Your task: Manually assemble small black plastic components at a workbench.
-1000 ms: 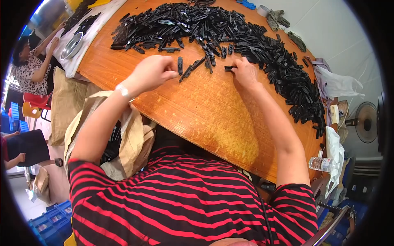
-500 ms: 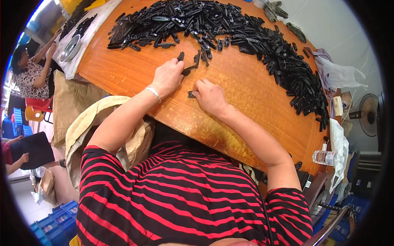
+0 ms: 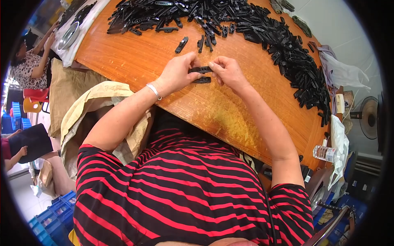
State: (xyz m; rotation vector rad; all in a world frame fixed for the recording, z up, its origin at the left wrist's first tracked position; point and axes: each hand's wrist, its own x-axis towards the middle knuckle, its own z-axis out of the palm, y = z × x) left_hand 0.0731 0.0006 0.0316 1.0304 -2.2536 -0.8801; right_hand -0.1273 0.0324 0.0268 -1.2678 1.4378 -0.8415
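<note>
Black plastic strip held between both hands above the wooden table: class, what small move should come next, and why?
Probably press the black strip, pinched between left hand and right hand, down toward the second black piece lying just beneath on the wooden table; the two look lined up, parallel and close.

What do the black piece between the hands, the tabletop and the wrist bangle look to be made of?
Black piece: likely moulded plastic, matt black with crisp, uniform edges. Tabletop: wood or wood-look laminate, glossy orange-brown with visible grain; which one I cannot tell. Bangle on the left hand: probably metal, pale silver with a shine.
</note>
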